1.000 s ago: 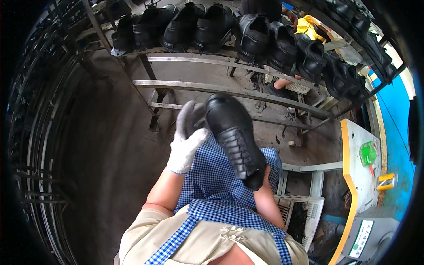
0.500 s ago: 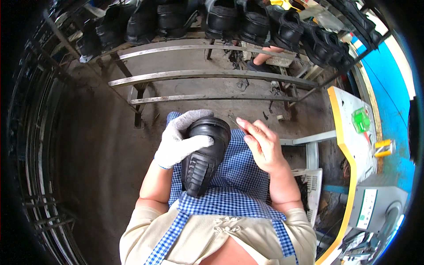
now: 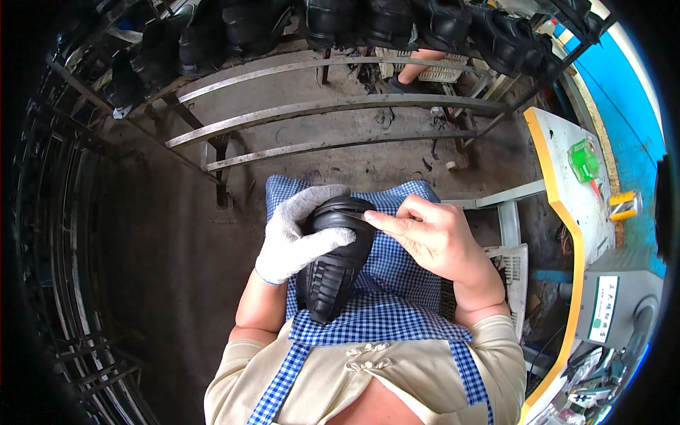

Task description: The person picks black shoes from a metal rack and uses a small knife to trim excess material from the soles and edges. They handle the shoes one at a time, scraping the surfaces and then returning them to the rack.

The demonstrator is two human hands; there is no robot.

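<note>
the left hand, in pale knit, clasps a black, smooth-toed, ridged shoe over a blue-and-white checked cloth apron; a slack hold could let it twist. the bare right hand pinches a slim, metallic-looking tool (tip unclear) at the toe; skidding might scuff the gloss.

The apron is patterned in blue and white checks. Over it, plain black is shown by the shoe, pale greyish white by the glove. Beneath the apron's straps, the shirt is coloured cream. To the apron's right, a white tabletop is edged in yellow, a container is tinted green, and the wall is painted blue.
</note>
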